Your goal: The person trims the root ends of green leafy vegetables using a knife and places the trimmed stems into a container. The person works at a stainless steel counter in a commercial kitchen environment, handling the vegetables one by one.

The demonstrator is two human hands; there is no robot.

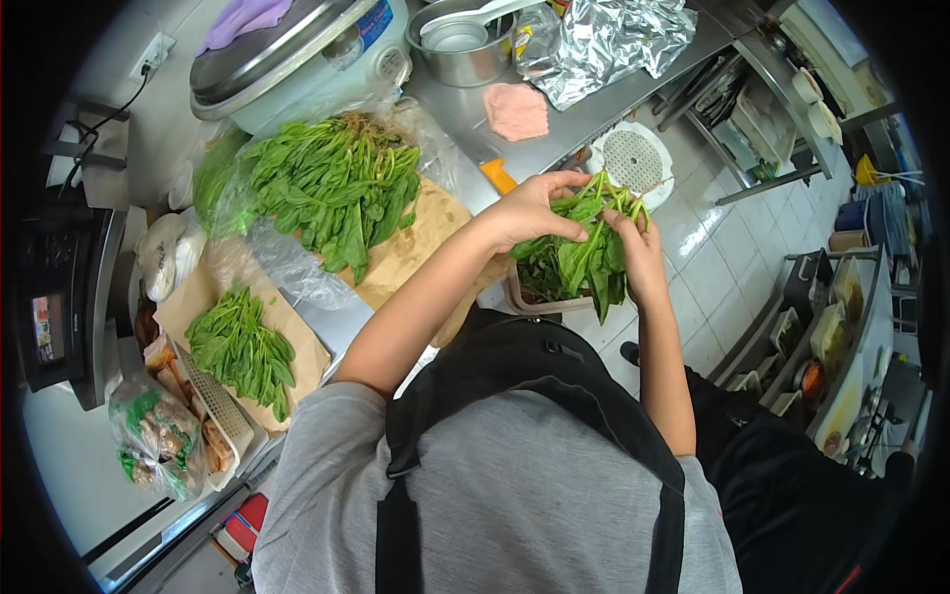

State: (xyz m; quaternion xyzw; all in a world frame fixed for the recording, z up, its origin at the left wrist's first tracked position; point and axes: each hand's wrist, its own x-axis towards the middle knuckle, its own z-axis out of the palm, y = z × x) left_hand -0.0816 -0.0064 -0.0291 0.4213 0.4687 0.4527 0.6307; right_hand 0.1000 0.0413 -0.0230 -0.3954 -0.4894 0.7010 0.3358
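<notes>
Both hands are at a bunch of leafy greens (586, 252), above a bin (560, 304) that has greens in it. My left hand (538, 211) grips the bunch from the left, thumb across the leaves. On the right, my right hand (640, 256) pinches its stems between thumb and fingers. A large pile of leafy greens with roots (338, 189) lies on brown paper (438, 223) and clear plastic at the left. Farther left, a smaller heap of greens (241, 345) rests on another sheet of brown paper (308, 345).
An orange-handled tool (498, 177) and a pink cloth (516, 111) lie on the steel counter (445, 111). Behind them are a metal pot (464, 63), crumpled foil (616, 44) and a large lidded container (297, 82). A white perforated stool (634, 160) stands beyond my hands. At right is a person's dark-clothed leg (787, 482).
</notes>
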